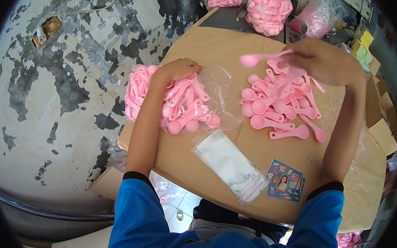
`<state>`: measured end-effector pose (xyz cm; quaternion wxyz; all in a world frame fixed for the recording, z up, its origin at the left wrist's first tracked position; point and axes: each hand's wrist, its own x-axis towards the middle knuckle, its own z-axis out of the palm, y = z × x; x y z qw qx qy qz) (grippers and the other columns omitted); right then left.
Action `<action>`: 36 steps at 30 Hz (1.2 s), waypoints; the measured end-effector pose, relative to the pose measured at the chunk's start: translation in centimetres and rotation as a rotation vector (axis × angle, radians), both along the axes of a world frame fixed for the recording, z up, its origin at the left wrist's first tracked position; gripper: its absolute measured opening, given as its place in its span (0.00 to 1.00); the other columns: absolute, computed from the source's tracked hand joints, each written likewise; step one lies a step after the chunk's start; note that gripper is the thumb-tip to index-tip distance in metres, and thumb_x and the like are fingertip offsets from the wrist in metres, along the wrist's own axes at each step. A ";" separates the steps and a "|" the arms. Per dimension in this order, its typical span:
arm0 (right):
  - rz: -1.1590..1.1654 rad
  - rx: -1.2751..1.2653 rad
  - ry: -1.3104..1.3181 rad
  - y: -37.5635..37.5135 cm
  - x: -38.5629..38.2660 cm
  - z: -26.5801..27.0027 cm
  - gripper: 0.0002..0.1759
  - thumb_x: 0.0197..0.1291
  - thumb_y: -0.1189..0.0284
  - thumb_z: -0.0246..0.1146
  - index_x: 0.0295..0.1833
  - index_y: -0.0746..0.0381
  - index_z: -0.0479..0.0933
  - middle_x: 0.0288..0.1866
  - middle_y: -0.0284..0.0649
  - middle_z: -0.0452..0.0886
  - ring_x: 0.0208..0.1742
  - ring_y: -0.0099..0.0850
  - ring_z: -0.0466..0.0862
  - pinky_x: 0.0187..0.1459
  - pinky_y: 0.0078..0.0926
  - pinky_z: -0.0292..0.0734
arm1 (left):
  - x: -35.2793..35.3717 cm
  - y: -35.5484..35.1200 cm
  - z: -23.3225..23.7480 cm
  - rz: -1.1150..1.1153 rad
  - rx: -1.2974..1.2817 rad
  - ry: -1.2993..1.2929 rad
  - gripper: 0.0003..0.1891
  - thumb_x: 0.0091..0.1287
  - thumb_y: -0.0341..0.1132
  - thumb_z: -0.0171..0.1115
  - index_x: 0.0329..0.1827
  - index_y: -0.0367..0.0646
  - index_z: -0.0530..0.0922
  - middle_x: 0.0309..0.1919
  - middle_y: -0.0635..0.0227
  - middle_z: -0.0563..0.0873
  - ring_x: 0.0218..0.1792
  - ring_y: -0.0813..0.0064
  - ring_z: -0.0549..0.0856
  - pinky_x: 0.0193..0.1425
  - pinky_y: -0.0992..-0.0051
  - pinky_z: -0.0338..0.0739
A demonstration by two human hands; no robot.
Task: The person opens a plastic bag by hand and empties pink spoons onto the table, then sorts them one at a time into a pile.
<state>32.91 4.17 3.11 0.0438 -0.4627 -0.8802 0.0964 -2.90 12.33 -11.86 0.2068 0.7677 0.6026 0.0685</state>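
Observation:
My right hand [327,61], blurred by motion, is closed around pink plastic measuring spoons. One held spoon [252,60] points left, and another hangs down from the fingers. Below it lies a loose pile of pink spoons [290,111] on the brown-covered table. On the left, a clear plastic bag [221,91] lies around a heap of pink spoons [177,104]. My left hand [181,69] rests at the top of this heap, fingers curled together on the plastic; the fingertips are partly hidden.
Clear flat packing sleeves [230,164] and blue printed cards [285,180] lie at the table's front [182,168]. Behind stand a bundle of pink spoons [269,12] and a filled plastic bag [321,18]. Cardboard boxes [381,112] are at right, a peeling wall [59,93] at left.

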 end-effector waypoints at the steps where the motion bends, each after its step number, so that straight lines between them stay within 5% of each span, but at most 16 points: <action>1: -0.020 0.031 0.025 0.3 0.4 -0.1 0.15 0.66 0.66 0.57 0.54 0.61 0.79 0.45 0.43 0.80 0.51 0.38 0.80 0.54 0.32 0.73 | -0.3 0.4 -0.4 -0.010 0.013 -0.015 0.23 0.73 0.46 0.49 0.56 0.35 0.78 0.48 0.56 0.85 0.48 0.66 0.82 0.57 0.71 0.72; 6: 0.110 0.471 0.139 2.3 0.5 -3.7 0.12 0.63 0.70 0.62 0.51 0.61 0.77 0.43 0.39 0.79 0.51 0.33 0.79 0.52 0.28 0.74 | -0.6 0.6 -0.7 -0.010 0.035 -0.028 0.23 0.73 0.47 0.49 0.56 0.35 0.78 0.46 0.57 0.85 0.45 0.66 0.81 0.55 0.70 0.73; 9: 0.065 -0.166 -0.082 1.0 -4.5 -4.1 0.16 0.64 0.64 0.60 0.55 0.58 0.74 0.46 0.39 0.79 0.53 0.34 0.79 0.53 0.32 0.75 | -0.4 0.4 -0.5 0.002 0.027 -0.027 0.23 0.72 0.47 0.50 0.55 0.35 0.78 0.44 0.57 0.86 0.44 0.67 0.81 0.54 0.71 0.73; 16: 0.679 -0.154 0.094 3.3 -13.0 -16.7 0.13 0.55 0.70 0.60 0.35 0.71 0.80 0.36 0.54 0.82 0.38 0.47 0.84 0.40 0.41 0.79 | 0.2 -0.5 0.2 -0.002 0.021 -0.058 0.24 0.71 0.49 0.52 0.48 0.33 0.80 0.38 0.58 0.86 0.40 0.69 0.81 0.50 0.72 0.73; 19: 0.583 -0.133 0.111 1.7 -13.2 -16.1 0.11 0.51 0.73 0.61 0.30 0.73 0.79 0.28 0.56 0.81 0.34 0.49 0.84 0.37 0.41 0.78 | 0.3 -0.5 0.4 -0.015 0.003 -0.082 0.25 0.70 0.51 0.52 0.46 0.34 0.81 0.37 0.59 0.86 0.39 0.69 0.80 0.49 0.71 0.74; 29: 0.451 -0.212 0.054 0.1 -13.1 -13.9 0.11 0.49 0.72 0.64 0.31 0.71 0.81 0.32 0.56 0.82 0.34 0.50 0.85 0.38 0.43 0.80 | 0.0 0.1 -0.3 -0.006 0.021 -0.078 0.23 0.70 0.49 0.52 0.36 0.34 0.78 0.26 0.69 0.79 0.30 0.75 0.73 0.40 0.72 0.71; 36: 0.534 -0.042 0.205 -0.1 -13.8 -16.2 0.09 0.46 0.74 0.63 0.29 0.71 0.81 0.31 0.56 0.82 0.34 0.50 0.85 0.37 0.44 0.80 | 0.0 -0.1 -0.1 -0.053 0.027 -0.099 0.19 0.69 0.44 0.50 0.37 0.34 0.78 0.26 0.66 0.78 0.30 0.74 0.74 0.39 0.71 0.71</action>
